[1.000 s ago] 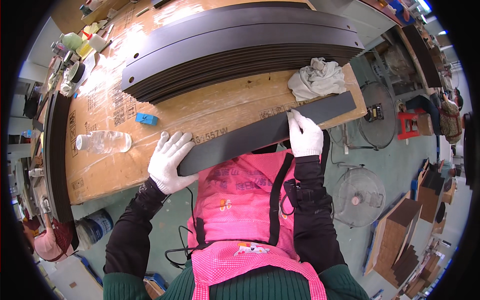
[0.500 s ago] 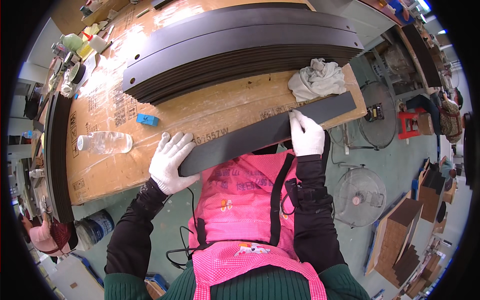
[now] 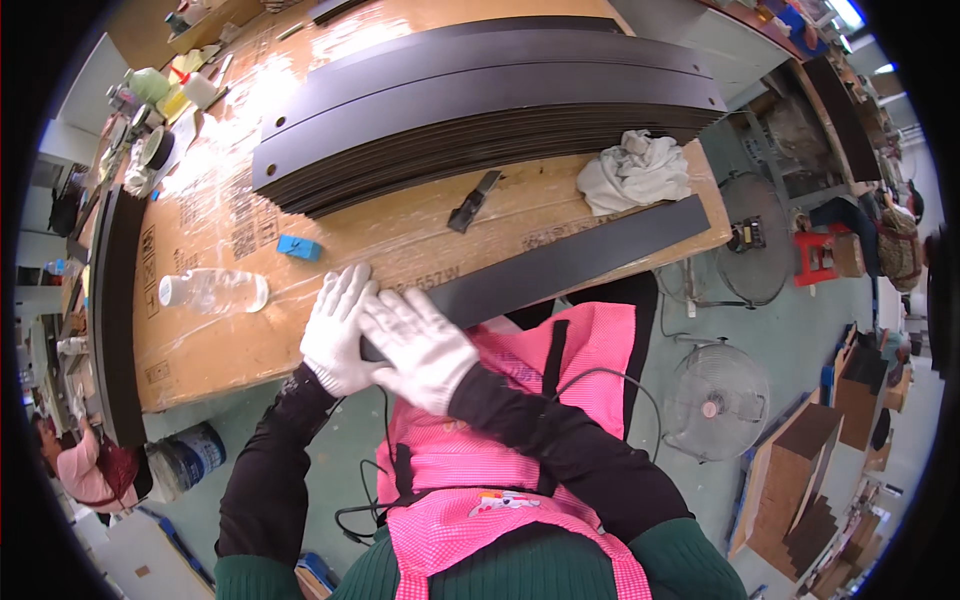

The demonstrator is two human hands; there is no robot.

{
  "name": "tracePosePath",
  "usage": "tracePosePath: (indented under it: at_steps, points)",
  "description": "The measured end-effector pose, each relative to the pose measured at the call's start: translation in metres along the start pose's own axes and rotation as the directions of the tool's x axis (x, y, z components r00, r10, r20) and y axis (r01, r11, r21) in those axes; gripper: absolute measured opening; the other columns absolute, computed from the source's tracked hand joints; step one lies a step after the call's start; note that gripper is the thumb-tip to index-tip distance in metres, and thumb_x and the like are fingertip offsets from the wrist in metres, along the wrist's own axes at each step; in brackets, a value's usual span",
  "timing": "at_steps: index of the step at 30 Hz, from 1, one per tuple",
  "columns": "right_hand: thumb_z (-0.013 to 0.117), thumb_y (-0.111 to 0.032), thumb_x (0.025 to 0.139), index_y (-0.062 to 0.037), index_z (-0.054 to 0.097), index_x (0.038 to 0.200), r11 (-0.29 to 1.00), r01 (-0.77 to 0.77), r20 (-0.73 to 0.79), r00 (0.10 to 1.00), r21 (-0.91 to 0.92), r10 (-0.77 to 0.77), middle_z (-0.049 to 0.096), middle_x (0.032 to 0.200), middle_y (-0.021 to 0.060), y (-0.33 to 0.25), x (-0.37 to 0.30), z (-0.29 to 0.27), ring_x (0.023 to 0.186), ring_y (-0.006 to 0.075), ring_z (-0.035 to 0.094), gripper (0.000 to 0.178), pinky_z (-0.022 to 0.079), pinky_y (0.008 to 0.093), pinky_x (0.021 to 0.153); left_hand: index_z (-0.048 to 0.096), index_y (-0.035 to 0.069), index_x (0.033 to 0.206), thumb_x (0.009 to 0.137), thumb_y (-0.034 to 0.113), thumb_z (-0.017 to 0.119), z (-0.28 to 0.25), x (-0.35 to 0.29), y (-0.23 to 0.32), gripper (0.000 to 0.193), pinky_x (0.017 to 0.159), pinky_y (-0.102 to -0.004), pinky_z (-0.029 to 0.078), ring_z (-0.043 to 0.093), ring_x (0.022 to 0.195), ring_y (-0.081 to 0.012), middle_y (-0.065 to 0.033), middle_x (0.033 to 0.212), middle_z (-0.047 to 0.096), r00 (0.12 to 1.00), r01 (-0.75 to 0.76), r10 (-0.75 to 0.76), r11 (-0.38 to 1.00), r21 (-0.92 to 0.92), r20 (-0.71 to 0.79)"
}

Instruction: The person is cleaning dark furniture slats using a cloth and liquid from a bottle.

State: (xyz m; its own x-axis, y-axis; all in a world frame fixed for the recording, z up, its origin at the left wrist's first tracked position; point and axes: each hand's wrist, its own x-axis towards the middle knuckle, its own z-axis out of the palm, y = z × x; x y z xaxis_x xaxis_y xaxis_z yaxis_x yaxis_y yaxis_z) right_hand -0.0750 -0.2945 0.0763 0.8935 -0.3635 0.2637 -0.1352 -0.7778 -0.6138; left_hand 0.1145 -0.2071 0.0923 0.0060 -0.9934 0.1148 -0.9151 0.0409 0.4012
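A long dark board [image 3: 590, 255] lies aslant along the near edge of the cardboard-covered table [image 3: 350, 232]. Around its left end is my left hand [image 3: 338, 335], in a white glove, holding it. My right hand [image 3: 420, 345], gloved likewise, crosses over and lies with stretched fingers on the board beside the left hand; the board's end is mostly hidden under both. Beyond the board rests a small dark tool with a flat blade-like shape [image 3: 474, 203]; its exact kind is unclear. A white cloth [image 3: 636, 172] is bunched behind the board's right part.
A stack of dark boards [image 3: 480, 110] fills the far side of the table. At the left are a clear plastic bottle [image 3: 214, 290] on its side and a blue block [image 3: 298, 247]. Floor fans [image 3: 715, 400] stand right of the table. Another person [image 3: 95, 460] is at far left.
My right hand has moved left from the board's middle to beside my left hand. The small dark tool now shows on the table, where it was not visible before.
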Motion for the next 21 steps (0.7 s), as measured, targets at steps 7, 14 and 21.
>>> tracePosePath:
  at_steps: [7,14,21]
  points:
    - [0.077,-0.035,0.088,0.0009,0.061,0.136,0.492,-0.799,-0.803,0.523,-0.345,0.286,0.046,0.154,0.0336,0.168,-0.007,-0.182,0.140,0.0494,0.048,0.062,0.041,0.0564,0.115,0.064,0.001,0.130,0.053,0.028,0.092,-0.017,0.012,0.015,0.086,0.123,-0.0607,0.033,0.054,0.139,-0.0430,-0.0204,0.146,0.061,0.998,-0.061,0.060,0.998,0.029,0.027]
    - [0.082,-0.029,0.086,-0.0022,0.067,0.120,0.530,-0.843,-0.599,0.470,-0.088,0.648,0.076,0.107,0.0179,0.209,-0.011,-0.244,0.100,0.0283,0.076,0.046,0.059,0.0376,0.088,0.059,0.002,0.136,0.058,0.029,0.093,-0.020,0.017,0.014,0.090,0.124,-0.0608,0.032,0.050,0.144,-0.0402,-0.0203,0.150,0.056,0.999,-0.043,0.043,0.999,0.021,-0.014]
    - [0.081,-0.020,0.070,-0.0156,0.069,0.115,0.985,0.042,-0.310,0.946,-0.166,-0.093,0.068,0.099,0.0045,0.004,0.018,-0.134,0.086,0.0225,0.066,0.046,0.052,0.0370,0.077,0.057,0.006,0.136,0.064,0.034,0.094,-0.014,-0.035,-0.025,0.085,0.126,-0.0600,0.027,0.045,0.148,-0.0411,-0.0194,0.153,0.054,0.996,0.044,-0.049,0.997,-0.059,-0.081]
